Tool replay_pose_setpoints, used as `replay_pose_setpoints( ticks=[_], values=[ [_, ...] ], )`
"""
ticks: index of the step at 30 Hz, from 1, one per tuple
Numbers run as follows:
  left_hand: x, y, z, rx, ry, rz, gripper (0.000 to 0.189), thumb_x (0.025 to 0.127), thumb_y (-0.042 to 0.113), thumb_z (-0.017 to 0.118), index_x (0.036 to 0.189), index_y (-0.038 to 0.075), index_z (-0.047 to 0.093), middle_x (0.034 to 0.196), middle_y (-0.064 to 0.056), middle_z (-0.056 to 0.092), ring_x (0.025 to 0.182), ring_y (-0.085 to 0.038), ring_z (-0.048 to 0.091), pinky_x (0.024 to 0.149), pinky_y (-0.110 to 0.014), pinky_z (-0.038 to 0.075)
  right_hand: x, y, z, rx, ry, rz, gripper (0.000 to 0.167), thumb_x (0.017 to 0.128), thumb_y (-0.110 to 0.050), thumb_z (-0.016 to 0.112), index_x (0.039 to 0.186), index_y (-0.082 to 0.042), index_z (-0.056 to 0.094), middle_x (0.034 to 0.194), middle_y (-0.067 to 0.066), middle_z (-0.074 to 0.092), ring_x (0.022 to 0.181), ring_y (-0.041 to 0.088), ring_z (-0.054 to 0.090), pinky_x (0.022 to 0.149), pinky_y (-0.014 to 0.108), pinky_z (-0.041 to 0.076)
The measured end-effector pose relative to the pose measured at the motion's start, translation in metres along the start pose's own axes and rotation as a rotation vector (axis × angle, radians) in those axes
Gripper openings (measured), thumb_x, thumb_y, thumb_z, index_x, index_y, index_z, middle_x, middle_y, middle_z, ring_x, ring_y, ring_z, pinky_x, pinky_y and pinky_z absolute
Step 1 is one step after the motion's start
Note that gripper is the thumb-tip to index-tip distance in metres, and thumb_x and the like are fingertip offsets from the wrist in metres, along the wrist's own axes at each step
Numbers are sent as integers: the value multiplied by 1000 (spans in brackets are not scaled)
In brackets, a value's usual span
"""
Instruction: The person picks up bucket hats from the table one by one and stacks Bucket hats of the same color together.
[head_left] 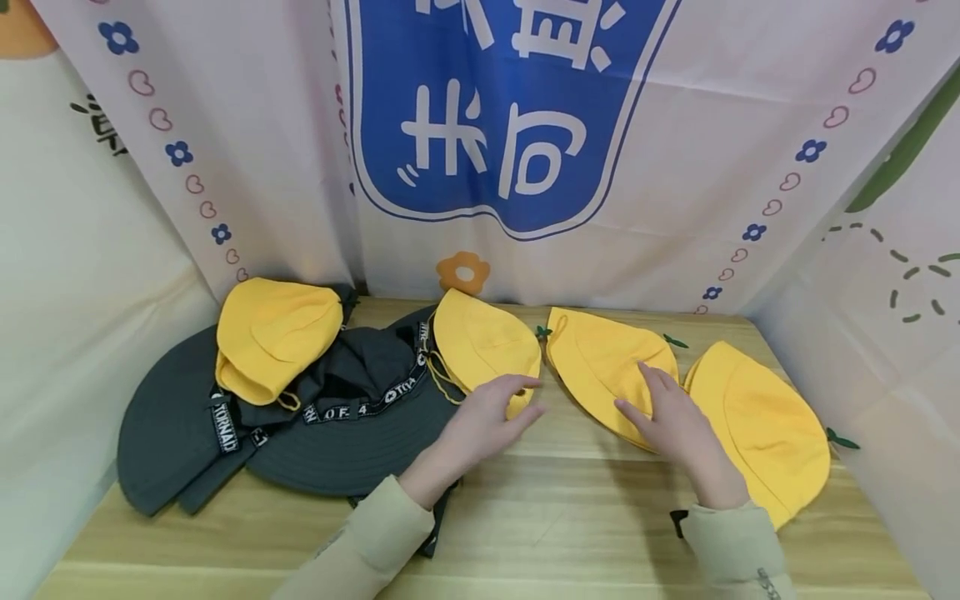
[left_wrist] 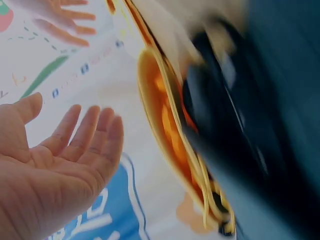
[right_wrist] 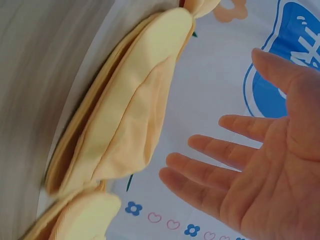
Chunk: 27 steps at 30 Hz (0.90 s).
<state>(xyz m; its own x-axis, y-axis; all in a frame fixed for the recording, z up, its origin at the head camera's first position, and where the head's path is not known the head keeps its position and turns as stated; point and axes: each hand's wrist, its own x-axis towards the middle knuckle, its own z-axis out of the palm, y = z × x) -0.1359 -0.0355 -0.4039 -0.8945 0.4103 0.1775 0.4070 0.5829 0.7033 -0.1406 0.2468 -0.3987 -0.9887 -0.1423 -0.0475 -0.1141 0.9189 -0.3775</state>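
My left hand (head_left: pixel 480 425) is held with its fingers straight in front of a yellow bucket hat (head_left: pixel 487 333) that lies partly on a dark hat brim. In the left wrist view this hand (left_wrist: pixel 65 170) has a bare palm, apart from the yellow hat (left_wrist: pixel 167 130). My right hand (head_left: pixel 678 425), fingers spread, is over a second folded yellow hat (head_left: pixel 607 367). The right wrist view shows a gap between that hand (right_wrist: pixel 265 165) and the hat (right_wrist: pixel 125 110). A third yellow hat (head_left: pixel 772 433) lies at the right, partly behind the right forearm.
Dark wide-brimmed hats (head_left: pixel 360 458) with lettered bands overlap on the left of the wooden table (head_left: pixel 547 533), with another yellow hat (head_left: pixel 277 333) on top. Printed cloth (head_left: pixel 675 233) hangs along the back and sides. A small black thing (head_left: pixel 678 522) shows beside the right sleeve.
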Motion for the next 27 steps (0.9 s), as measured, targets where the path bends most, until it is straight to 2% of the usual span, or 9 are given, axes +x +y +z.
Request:
replay_pose_setpoints(
  ticks=[4, 8, 14, 21, 24, 27],
  values=[
    [10, 7, 17, -129, -97, -20, 41, 102, 37, 55, 135, 13, 61, 133, -3, 66, 117, -20, 65, 94, -33, 55, 4, 17, -7, 0, -12, 25, 82, 101, -51, 52, 155, 4, 26, 153, 35, 32, 138, 55, 35, 107, 70, 34],
    [19, 11, 35, -214, -147, -93, 46, 102, 44, 54, 139, 16, 57, 135, -1, 64, 116, -16, 65, 93, -28, 54, 9, 34, -6, 9, -2, 64, 80, 101, -48, 54, 153, 6, 27, 152, 37, 33, 137, 56, 34, 106, 71, 33],
    [28, 9, 59, -356, -168, -236, 52, 101, 42, 57, 143, 11, 51, 137, -7, 61, 121, -22, 63, 95, -35, 55, 16, 54, 2, 20, 11, 74, 70, 100, -32, 58, 149, 12, 32, 146, 39, 38, 134, 55, 37, 107, 68, 34],
    [40, 10, 73, -462, -165, -371, 61, 100, 37, 59, 149, 4, 42, 145, -13, 55, 134, -29, 54, 106, -43, 50, 22, 66, 6, 14, -1, 75, 63, 100, -20, 58, 146, 15, 33, 142, 42, 40, 131, 59, 37, 108, 68, 33],
    [44, 11, 76, -556, -181, -426, 67, 100, 32, 60, 153, 0, 34, 150, -18, 49, 134, -31, 53, 105, -43, 50, 24, 67, 7, 36, -24, 75, 64, 99, -18, 58, 146, 16, 31, 141, 44, 40, 129, 60, 37, 108, 68, 33],
    [47, 12, 79, -684, -221, -504, 71, 101, 29, 60, 157, 1, 26, 156, -19, 41, 134, -30, 53, 102, -40, 53, 26, 66, 9, 45, -52, 91, 67, 99, -19, 58, 148, 16, 27, 141, 44, 41, 129, 61, 37, 108, 68, 33]
  ],
)
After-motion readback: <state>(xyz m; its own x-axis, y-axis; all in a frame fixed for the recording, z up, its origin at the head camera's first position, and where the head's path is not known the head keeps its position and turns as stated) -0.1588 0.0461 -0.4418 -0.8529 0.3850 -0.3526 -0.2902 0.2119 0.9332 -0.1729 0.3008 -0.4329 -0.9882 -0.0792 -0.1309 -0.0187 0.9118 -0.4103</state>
